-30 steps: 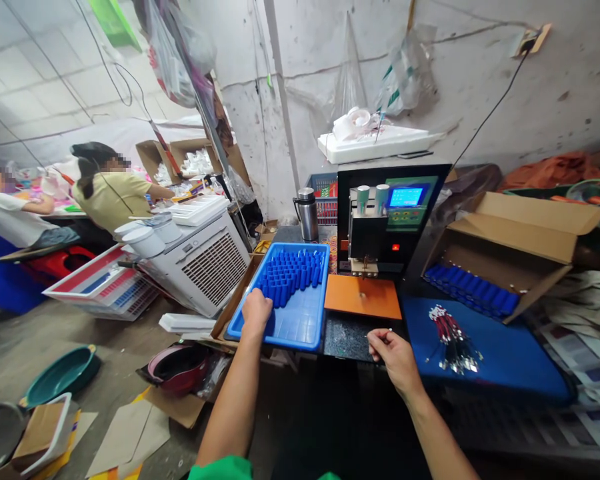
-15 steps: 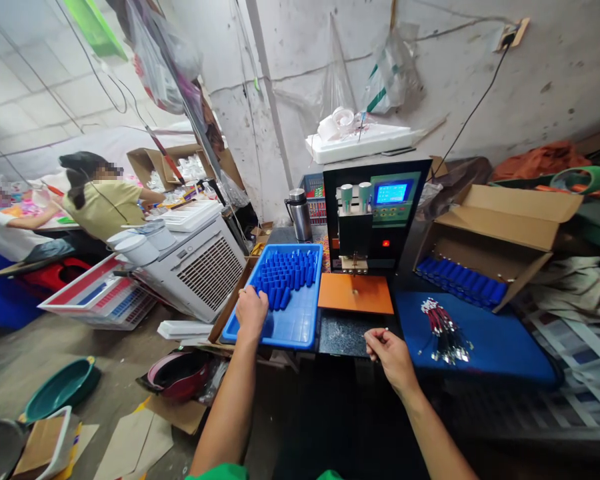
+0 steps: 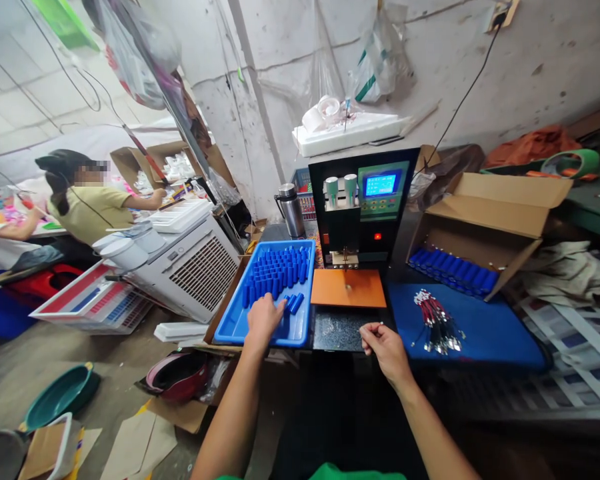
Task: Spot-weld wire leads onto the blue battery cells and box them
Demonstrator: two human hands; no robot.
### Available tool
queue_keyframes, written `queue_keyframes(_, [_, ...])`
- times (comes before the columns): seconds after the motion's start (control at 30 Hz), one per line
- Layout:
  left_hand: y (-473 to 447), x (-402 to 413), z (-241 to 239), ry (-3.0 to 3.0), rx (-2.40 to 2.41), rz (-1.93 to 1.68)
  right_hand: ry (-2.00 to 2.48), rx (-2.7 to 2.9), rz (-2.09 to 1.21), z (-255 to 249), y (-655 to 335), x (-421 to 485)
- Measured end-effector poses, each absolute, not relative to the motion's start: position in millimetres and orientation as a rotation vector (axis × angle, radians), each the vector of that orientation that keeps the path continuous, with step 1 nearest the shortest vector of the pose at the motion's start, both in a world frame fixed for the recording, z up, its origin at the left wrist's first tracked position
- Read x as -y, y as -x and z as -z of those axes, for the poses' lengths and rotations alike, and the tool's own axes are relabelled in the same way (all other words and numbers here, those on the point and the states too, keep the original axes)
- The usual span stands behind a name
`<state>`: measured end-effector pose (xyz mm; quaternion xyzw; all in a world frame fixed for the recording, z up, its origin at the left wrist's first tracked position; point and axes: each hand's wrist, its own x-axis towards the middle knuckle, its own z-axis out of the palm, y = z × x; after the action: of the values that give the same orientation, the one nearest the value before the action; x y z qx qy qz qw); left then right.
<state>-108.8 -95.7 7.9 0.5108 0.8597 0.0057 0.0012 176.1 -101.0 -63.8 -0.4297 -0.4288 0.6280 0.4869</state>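
Note:
My left hand [image 3: 264, 318] reaches into a blue tray [image 3: 235, 329] of upright blue cylinders [image 3: 275, 272]; its fingers curl beside a few loose cylinders [image 3: 293, 303] lying at the tray's right side. My right hand [image 3: 386, 345] hovers at the bench's front edge, pinching a thin metal strip [image 3: 379, 325]. Between the hands lies an orange plate [image 3: 349, 288] under the head of a black spot-welding machine [image 3: 357, 203] with a lit blue screen.
A bundle of red wires [image 3: 435, 323] lies on a blue mat [image 3: 485, 337]. An open cardboard box [image 3: 480, 230] holds more blue cylinders. A steel flask [image 3: 291, 211] stands behind the tray. An air cooler [image 3: 185, 263] and two seated people [image 3: 87, 200] are at left.
My left hand moved from the tray's left front corner rightward to the loose cylinders. The right hand stayed put, and the camera shifted slightly.

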Motion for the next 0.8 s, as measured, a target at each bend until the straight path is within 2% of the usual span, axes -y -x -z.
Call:
queue_keyframes(0.33, [72, 71, -1, -1.778, -2.479, 0.209, 1.021, 1.052, -1.523, 67, -177, 99])
queue_keyframes(0.8, [76, 62, 17, -1.852, -2.437, -0.005, 0.997, 1.066, -1.515, 65, -178, 98])
